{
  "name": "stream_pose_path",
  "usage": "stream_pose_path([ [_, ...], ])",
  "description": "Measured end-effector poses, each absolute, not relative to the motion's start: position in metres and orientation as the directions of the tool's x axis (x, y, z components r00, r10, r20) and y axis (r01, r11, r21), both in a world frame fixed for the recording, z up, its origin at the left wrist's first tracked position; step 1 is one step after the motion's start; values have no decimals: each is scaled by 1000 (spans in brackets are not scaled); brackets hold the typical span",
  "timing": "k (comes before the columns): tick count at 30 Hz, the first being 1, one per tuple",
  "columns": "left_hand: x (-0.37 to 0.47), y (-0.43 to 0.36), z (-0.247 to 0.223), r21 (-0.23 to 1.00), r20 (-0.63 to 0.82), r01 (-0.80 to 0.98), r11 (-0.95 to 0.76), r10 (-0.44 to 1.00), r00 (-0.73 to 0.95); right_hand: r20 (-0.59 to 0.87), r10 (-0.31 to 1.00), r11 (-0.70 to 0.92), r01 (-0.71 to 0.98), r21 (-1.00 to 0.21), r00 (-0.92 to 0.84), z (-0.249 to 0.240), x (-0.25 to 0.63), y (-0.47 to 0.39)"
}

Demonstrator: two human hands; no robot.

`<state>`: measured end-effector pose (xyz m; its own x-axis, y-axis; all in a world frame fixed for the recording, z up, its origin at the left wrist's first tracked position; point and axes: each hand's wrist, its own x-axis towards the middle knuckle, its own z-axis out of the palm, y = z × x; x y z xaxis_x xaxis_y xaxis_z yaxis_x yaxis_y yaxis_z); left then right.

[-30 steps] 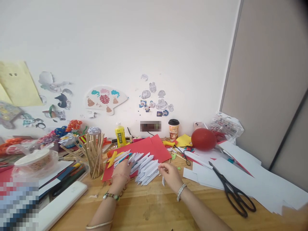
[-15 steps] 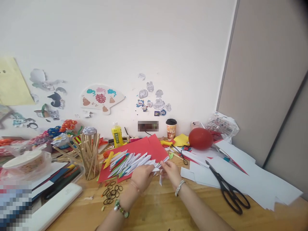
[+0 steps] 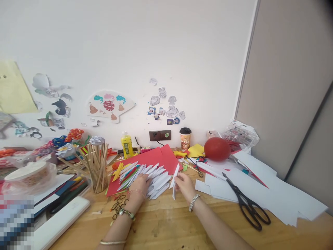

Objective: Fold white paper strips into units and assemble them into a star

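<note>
A pile of narrow folded paper pieces (image 3: pixel 158 182), mostly white with a few green, blue and yellow ones, lies over red paper sheets (image 3: pixel 152 155). My left hand (image 3: pixel 140 184) rests at the front of this pile, its fingers bent together on the white pieces; the fingertips are partly hidden among them. To the right of the pile, my right hand (image 3: pixel 185 184) pinches a folded white paper strip (image 3: pixel 174 176) between thumb and fingers. The strip stands bent, with one part pointing up and another hanging down.
Black hair ties (image 3: pixel 120 203) lie left of my left wrist. Black scissors (image 3: pixel 246 203) rest on white paper sheets (image 3: pixel 281 194) at right. A jar of wooden sticks (image 3: pixel 99 173), a yellow bottle (image 3: pixel 127 145), a lidded cup (image 3: pixel 185 139) and a red balloon (image 3: pixel 217 149) stand farther back.
My left hand has moved left, away from my right hand, onto the folded paper pile. My right hand stays nearly in place, still holding the folded white strip.
</note>
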<state>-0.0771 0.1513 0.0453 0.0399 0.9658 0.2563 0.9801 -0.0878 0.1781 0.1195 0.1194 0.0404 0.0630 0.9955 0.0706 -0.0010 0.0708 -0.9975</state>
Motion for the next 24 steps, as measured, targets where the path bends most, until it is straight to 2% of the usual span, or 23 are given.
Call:
stream_pose_path([
  [3, -77, 152, 46, 191, 294, 976, -101, 955, 41, 95, 994, 92, 44, -995, 62, 43, 120, 117],
  [5, -77, 150, 49, 203, 317, 971, -128, 947, 59, 190, 979, 175, 167, -970, 78, 46, 120, 114],
  [7, -77, 148, 55, 214, 337, 962, -171, 937, 91, 369, 927, 317, 378, -870, 71, 50, 121, 111],
  [9, -77, 146, 61, 218, 355, 946, -240, 922, 153, 537, 843, 432, 557, -709, 29, 54, 123, 109],
  [12, -74, 143, 67, 299, 431, 841, -451, 850, 302, 661, 750, 513, 639, -573, -8, 59, 127, 108],
  [14, -70, 141, 69, 398, 492, 722, -566, 796, 353, 677, 734, 543, 646, -537, -54, 60, 129, 108],
  [16, -65, 138, 69, 494, 517, 631, -598, 786, 339, 637, 763, 532, 664, -526, -107, 58, 129, 108],
  [20, -53, 131, 71, 623, 531, 539, -567, 812, 240, 549, 821, 463, 747, -477, -159, 49, 123, 107],
  [24, -40, 125, 70, 729, 526, 472, -497, 847, 79, 594, 772, 544, 718, -434, -226, 41, 118, 109],
])
